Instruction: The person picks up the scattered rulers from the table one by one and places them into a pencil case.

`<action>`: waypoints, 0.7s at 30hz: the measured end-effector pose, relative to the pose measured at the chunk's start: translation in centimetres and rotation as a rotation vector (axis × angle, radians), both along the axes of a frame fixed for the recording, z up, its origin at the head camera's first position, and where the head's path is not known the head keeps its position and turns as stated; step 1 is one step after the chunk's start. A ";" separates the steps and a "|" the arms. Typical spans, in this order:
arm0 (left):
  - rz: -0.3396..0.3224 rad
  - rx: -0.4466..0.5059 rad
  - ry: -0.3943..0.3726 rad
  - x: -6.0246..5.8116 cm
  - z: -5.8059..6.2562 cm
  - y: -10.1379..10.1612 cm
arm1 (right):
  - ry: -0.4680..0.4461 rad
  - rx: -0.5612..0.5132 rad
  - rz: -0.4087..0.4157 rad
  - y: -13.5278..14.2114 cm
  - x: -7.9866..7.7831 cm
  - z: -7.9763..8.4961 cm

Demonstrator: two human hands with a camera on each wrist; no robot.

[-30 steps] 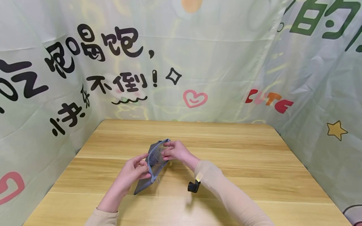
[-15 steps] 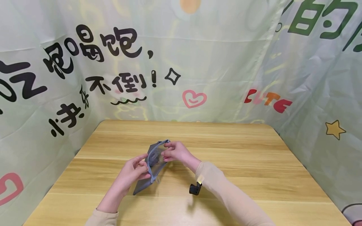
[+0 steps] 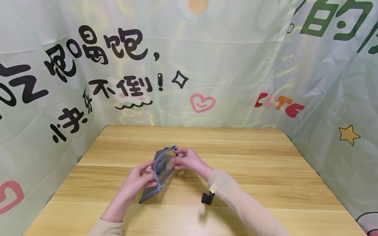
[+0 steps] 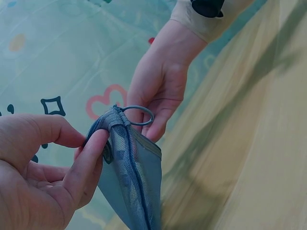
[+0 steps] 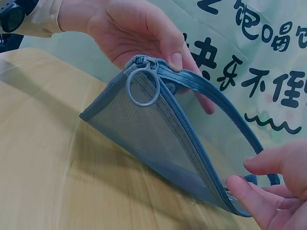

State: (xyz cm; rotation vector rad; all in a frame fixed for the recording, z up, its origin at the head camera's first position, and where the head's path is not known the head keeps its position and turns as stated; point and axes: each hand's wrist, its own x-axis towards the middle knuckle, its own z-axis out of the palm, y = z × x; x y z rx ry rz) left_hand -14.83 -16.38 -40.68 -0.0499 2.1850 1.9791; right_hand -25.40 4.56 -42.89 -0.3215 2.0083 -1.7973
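A blue-grey mesh zip pouch [image 3: 147, 193] stands tilted on the wooden table, its zipper undone and its mouth spread wide. A pale ring pull [image 5: 143, 87] hangs from the zipper's near end. My left hand [image 3: 138, 178] pinches the pouch near that end, thumb and fingers on either side of the rim. At the far end, my right hand [image 3: 189, 160] grips the edge with bent fingertips; in the right wrist view the thumb and a finger [image 5: 244, 191] meet it there. A bluish looped shape [image 3: 160, 164] shows in the mouth, its kind unclear.
Below the right sleeve hangs a small black wrist camera [image 3: 207, 198], its shadow on the wooden table [image 3: 251, 183]. Printed cloth curtains [image 3: 230, 72] enclose the table's back and both sides.
My right hand has shifted slightly right, and its fingers sit less deep in the pouch's mouth. The left hand keeps its hold and the pouch stays nearly in place.
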 end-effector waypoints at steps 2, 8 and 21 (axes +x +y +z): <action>0.000 0.000 0.000 0.0 0.0 0.0 | -0.005 0.001 -0.002 0.2 0.1 0.0; -0.001 -0.014 0.008 -0.4 0.1 0.0 | -0.004 0.009 -0.029 1.5 0.5 0.0; -0.017 -0.103 0.025 -2.0 0.0 0.2 | 0.027 0.029 -0.106 5.2 1.5 0.5</action>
